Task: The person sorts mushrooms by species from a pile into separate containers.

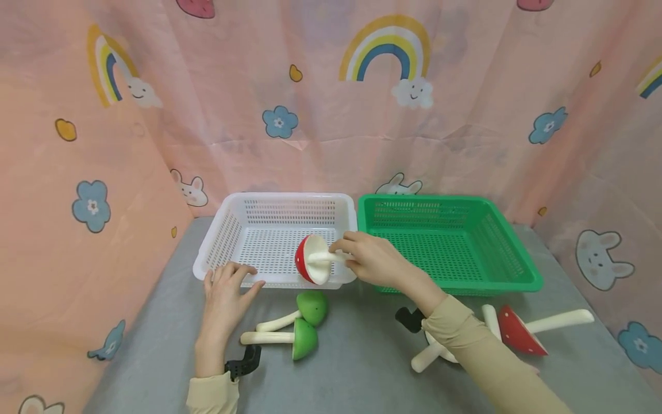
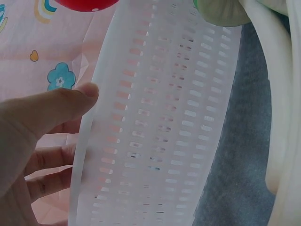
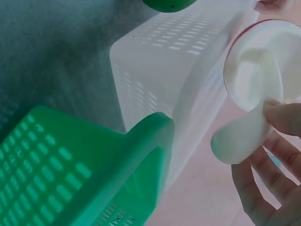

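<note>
My right hand (image 1: 374, 259) pinches the pale stem of a red-capped toy mushroom (image 1: 312, 259). The cap points left over the white basket (image 1: 212, 253), its cream underside showing; in the right wrist view the thumb and fingers (image 3: 282, 117) lie on either side of the stem. My left hand (image 1: 224, 293) holds the white basket at its front-left rim. In the left wrist view the thumb (image 2: 84, 94) is at the rim and the other fingers pass behind it. Two green-capped toy mushrooms (image 1: 305, 339) lie in front of that basket.
A green basket (image 1: 527, 276) stands right of the white one, nearly against it. Near the right forearm lie a red toy mushroom (image 1: 517, 333) and a pale-stemmed one (image 1: 426, 357), partly hidden by the sleeve. A pink patterned curtain (image 1: 310, 149) hangs behind the grey table (image 1: 362, 356).
</note>
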### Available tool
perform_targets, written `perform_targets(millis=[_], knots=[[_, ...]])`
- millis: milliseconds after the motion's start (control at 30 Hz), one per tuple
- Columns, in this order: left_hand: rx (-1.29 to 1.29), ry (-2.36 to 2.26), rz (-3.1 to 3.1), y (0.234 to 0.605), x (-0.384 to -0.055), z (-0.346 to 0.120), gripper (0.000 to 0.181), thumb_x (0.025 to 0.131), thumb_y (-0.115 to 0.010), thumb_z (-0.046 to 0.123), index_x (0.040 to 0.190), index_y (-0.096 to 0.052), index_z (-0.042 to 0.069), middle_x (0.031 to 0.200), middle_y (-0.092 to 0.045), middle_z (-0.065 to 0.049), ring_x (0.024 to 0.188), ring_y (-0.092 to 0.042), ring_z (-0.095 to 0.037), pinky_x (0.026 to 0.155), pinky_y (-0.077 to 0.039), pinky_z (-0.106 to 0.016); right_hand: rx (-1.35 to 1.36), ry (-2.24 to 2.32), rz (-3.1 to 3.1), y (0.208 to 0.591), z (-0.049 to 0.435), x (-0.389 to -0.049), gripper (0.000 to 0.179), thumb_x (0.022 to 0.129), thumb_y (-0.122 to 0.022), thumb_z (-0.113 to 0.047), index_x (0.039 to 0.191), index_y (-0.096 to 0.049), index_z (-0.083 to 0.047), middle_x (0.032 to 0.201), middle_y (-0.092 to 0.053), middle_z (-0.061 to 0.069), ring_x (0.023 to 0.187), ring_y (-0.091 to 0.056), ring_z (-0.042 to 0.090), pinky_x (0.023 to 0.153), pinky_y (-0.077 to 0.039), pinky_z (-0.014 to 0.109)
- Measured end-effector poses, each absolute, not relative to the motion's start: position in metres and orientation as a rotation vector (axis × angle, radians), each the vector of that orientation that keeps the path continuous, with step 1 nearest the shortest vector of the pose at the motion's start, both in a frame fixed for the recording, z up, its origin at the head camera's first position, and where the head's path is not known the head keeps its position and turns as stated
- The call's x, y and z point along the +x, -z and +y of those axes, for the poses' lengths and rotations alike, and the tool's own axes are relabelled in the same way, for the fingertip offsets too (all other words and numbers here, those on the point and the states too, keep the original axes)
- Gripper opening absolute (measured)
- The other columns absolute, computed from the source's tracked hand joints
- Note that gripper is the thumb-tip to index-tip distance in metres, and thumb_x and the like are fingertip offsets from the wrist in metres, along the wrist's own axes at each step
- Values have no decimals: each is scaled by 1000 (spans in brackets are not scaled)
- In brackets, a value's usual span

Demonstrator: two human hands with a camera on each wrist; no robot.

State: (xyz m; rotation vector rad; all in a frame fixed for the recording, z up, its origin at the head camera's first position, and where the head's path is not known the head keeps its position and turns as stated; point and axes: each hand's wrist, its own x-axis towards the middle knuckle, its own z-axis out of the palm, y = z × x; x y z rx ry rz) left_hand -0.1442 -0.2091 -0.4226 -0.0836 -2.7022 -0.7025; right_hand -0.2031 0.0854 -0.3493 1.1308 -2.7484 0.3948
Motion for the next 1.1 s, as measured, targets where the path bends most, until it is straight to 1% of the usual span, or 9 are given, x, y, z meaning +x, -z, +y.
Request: perform_targets(millis=[167,400,633,867,1100], knots=[[-82,708,-2707,423,-145,-209,26,84,-74,26,104,-67,11,105,-59,-9,113,-48,-33,114,-12,-64,1084,-433,-2776,355,78,-214,30,85,-69,-7,113,-67,-19,98,-65,1,80,-53,14,56,-44,20],[-86,714,-2708,423,-144,-209,26,84,-74,26,104,-67,11,105,-59,-9,114,-48,-33,113,-12,-64,1050,-443,-2741,373,65,-230,27,85,-68,-6,110,-69,-18,95,-64,0,78,-53,12,57,-43,20],[-84,713,-2703,423,-144,-209,27,84,-74,27,104,-67,11,105,-59,-8,114,-48,-33,114,-12,-64,1047,-452,-2773,383,55,-239,26,86,-65,-4,107,-71,-17,89,-62,-1,75,-51,11,54,-39,20],[-78,710,-2707,423,-144,-209,27,84,-75,27,105,-67,11,105,-59,-8,115,-48,-33,114,-12,-63,1076,-385,-2864,391,45,-245,27,85,-65,-3,109,-70,-16,97,-65,1,87,-58,17,60,-45,26],[-87,696,-2690,424,-144,-208,27,83,-75,27,104,-67,12,104,-59,-7,115,-48,-32,113,-13,-64,1082,-361,-2893,400,42,-245,28,83,-65,-2,108,-71,-14,98,-66,3,89,-58,18,66,-48,29]])
